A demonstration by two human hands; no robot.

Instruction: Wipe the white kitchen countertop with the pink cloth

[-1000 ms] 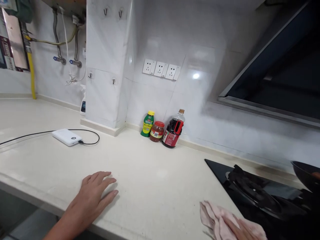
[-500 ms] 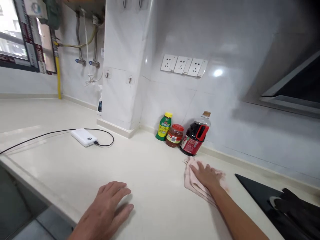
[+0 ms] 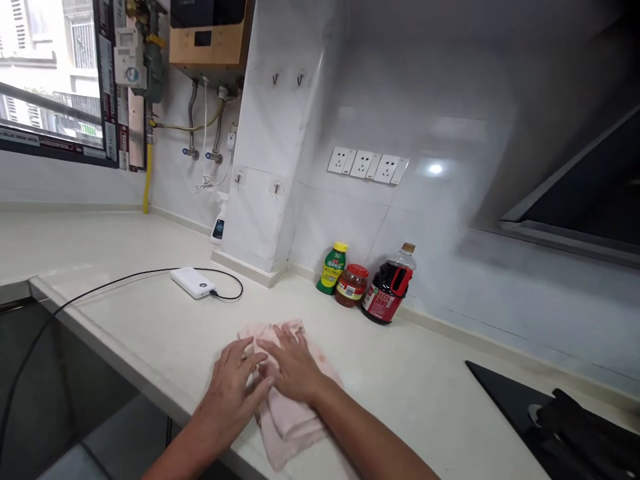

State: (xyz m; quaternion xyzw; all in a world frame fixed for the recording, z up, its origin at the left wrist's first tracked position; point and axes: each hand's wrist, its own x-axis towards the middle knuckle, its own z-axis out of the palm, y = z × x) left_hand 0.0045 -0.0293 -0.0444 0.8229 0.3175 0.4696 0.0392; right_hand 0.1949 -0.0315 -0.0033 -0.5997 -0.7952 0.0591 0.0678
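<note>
**Two bare hands at one pink cloth**

Both of your hands meet over the desk (image 3: 400, 400), close to its front edge. The pink cloth (image 3: 295, 421) lies directly beneath your right hand (image 3: 293, 365), which rests palm down on it with the fingers spread; you are not clenching it. Your left hand (image 3: 231, 383) is just beside, at the cloth's left side, its fingers loosely bent and parted, gripping nothing. Its thumb and fingertips overlap the cloth in view, but you cannot tell from here whether they touch it. The two hands nearly meet, the left in front of the right hand's thumb side.

The cloth shows past your right hand on its far side and runs out toward you, its nearest corner by the desk's front edge.

Beyond your hands, near the wall, stand a green bottle (image 3: 332, 270) with a yellow cap, a red-lidded jar (image 3: 352, 288) and a dark bottle (image 3: 383, 297) with a red handle. To your left lies a white power bank (image 3: 193, 283) with a black cable (image 3: 65, 306) plugged in. Well to your right is the black hob (image 3: 503, 393).
</note>
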